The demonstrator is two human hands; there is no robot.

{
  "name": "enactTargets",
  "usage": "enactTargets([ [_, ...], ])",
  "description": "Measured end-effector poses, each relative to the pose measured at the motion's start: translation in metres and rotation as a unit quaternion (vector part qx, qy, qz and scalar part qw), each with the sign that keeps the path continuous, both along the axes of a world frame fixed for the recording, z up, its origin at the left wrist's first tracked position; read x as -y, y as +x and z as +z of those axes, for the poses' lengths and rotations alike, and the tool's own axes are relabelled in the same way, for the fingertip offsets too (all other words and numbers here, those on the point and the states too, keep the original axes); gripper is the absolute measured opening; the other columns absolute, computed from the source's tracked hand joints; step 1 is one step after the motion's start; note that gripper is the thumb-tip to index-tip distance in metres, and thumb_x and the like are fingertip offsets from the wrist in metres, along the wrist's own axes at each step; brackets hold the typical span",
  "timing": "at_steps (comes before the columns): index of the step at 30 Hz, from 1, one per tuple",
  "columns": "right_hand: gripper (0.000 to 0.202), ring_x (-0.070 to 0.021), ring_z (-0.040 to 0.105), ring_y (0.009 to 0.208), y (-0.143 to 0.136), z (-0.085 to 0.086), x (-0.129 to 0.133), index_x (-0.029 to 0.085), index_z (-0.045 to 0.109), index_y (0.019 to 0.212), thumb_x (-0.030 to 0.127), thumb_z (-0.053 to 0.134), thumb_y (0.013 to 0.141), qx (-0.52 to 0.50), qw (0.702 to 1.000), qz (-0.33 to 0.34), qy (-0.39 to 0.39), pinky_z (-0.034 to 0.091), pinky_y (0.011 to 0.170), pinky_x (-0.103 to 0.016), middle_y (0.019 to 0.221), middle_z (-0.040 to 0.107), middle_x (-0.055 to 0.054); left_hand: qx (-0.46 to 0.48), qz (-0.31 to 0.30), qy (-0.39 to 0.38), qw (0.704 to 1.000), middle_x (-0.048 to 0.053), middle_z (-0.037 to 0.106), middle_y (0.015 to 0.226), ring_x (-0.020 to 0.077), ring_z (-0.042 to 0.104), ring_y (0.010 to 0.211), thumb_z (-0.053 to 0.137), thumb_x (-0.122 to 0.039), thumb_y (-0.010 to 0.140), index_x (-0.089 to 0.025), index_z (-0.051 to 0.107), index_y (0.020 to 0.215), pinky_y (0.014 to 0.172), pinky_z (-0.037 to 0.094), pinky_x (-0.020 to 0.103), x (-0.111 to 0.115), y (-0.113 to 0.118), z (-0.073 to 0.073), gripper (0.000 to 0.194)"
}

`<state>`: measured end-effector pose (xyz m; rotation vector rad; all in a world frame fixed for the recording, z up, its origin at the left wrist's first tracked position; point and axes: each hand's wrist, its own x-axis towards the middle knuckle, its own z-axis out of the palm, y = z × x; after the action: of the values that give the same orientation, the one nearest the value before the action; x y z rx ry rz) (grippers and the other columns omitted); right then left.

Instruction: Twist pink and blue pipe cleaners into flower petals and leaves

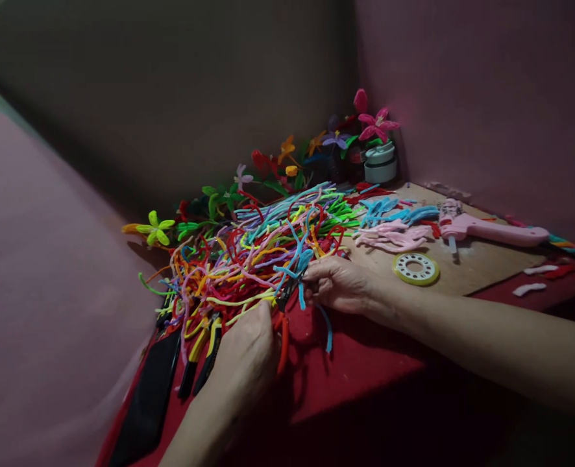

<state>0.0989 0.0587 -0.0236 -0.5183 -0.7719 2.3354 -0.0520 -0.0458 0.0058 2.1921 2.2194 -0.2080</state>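
My left hand [251,344] is closed around red-handled pliers [284,340], whose dark jaws point up and to the right. Opposite it, my right hand [336,282] pinches a blue pipe cleaner [303,261] bent into loops, right at the jaws. Its fingertips are partly hidden, and blue ends hang beneath them. Behind both hands lies a tangled heap of multicoloured pipe cleaners [253,259]. A second pair of pliers with yellow and black handles [212,350] rests just left of my left hand.
A pink glue gun [492,227], a roll of tape [416,268] and pink pipe cleaner pieces [394,236] lie on a wooden board [472,272] at right. Pipe cleaner flowers [336,139] line the wall. A black flat object [146,402] sits at the table's left edge.
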Motion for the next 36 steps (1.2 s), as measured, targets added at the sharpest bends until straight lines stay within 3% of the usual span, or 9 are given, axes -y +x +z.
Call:
enactTargets([
  [7,0.014,-0.0098,0.048,0.041,-0.002,-0.003,0.000,0.015,0.047,0.051,0.008,0.057,0.058,0.018,1.000,0.012,0.020,0.041,0.051,-0.025,0.039,0.048,0.003,-0.065,0.032,-0.042,0.997,0.010,0.064,0.082,0.0255,0.062,0.077,0.037,-0.017,0.077,-0.017,0.039,0.093,0.060,0.038,0.030,-0.003,0.009,0.010,0.016],
  [14,0.013,-0.0104,0.050,0.041,-0.016,-0.008,0.007,0.014,0.048,0.050,0.006,0.052,0.060,0.078,0.996,-0.028,0.042,0.040,0.046,-0.024,0.042,0.051,0.000,-0.123,0.039,-0.094,0.987,0.015,0.064,0.073,0.0309,0.065,0.075,0.028,-0.005,0.076,-0.014,0.043,0.094,0.058,0.040,0.033,0.000,0.008,0.000,0.025],
  [21,0.013,-0.0097,0.050,0.042,-0.022,-0.009,-0.001,0.013,0.048,0.052,0.007,0.054,0.062,0.124,0.986,-0.011,0.111,0.045,0.048,-0.025,0.047,0.054,-0.001,-0.121,0.066,-0.114,0.984,0.016,0.066,0.081,0.0288,0.064,0.079,0.029,-0.013,0.082,-0.014,0.043,0.101,0.061,0.041,0.032,0.011,-0.015,0.009,0.024],
  [25,0.010,-0.0082,0.049,0.043,-0.014,-0.010,-0.003,0.014,0.049,0.058,0.009,0.057,0.062,0.100,0.984,-0.019,0.143,0.038,0.043,-0.021,0.053,0.056,0.000,-0.112,0.054,-0.147,0.981,0.013,0.067,0.080,0.0297,0.064,0.075,0.028,-0.025,0.086,-0.017,0.049,0.094,0.059,0.040,0.034,0.017,-0.028,0.011,0.024],
  [29,0.009,-0.0065,0.046,0.044,-0.010,-0.010,-0.002,0.014,0.051,0.063,0.011,0.059,0.061,0.089,0.986,-0.024,0.141,0.033,0.042,-0.019,0.055,0.055,0.001,-0.042,0.032,-0.111,0.992,0.009,0.066,0.085,0.0243,0.062,0.078,0.041,-0.035,0.081,-0.020,0.055,0.083,0.061,0.041,0.030,0.012,-0.038,0.008,0.021],
  [32,0.009,-0.0055,0.041,0.041,-0.009,-0.009,0.001,0.014,0.051,0.061,0.014,0.060,0.062,0.091,0.979,-0.013,0.182,0.030,0.041,-0.019,0.052,0.052,0.003,0.079,0.008,0.009,0.997,0.007,0.064,0.092,0.0195,0.060,0.084,0.048,-0.034,0.079,-0.020,0.060,0.091,0.069,0.042,0.027,-0.001,-0.036,0.010,0.022],
  [34,0.008,-0.0053,0.040,0.040,-0.009,-0.009,0.005,0.014,0.052,0.060,0.015,0.059,0.063,0.108,0.969,-0.012,0.222,0.029,0.040,-0.019,0.047,0.048,0.005,0.215,-0.008,0.101,0.971,0.006,0.064,0.094,0.0172,0.059,0.084,0.049,-0.037,0.080,-0.020,0.059,0.102,0.071,0.043,0.026,-0.013,-0.027,0.010,0.029],
  [36,0.005,-0.0053,0.039,0.039,-0.009,-0.007,0.009,0.014,0.053,0.061,0.015,0.057,0.063,0.133,0.957,-0.016,0.256,0.028,0.041,-0.019,0.046,0.046,0.006,0.339,-0.018,0.154,0.928,0.004,0.064,0.088,0.0155,0.059,0.079,0.052,-0.038,0.079,-0.019,0.060,0.104,0.068,0.044,0.025,-0.025,-0.012,0.010,0.033],
])
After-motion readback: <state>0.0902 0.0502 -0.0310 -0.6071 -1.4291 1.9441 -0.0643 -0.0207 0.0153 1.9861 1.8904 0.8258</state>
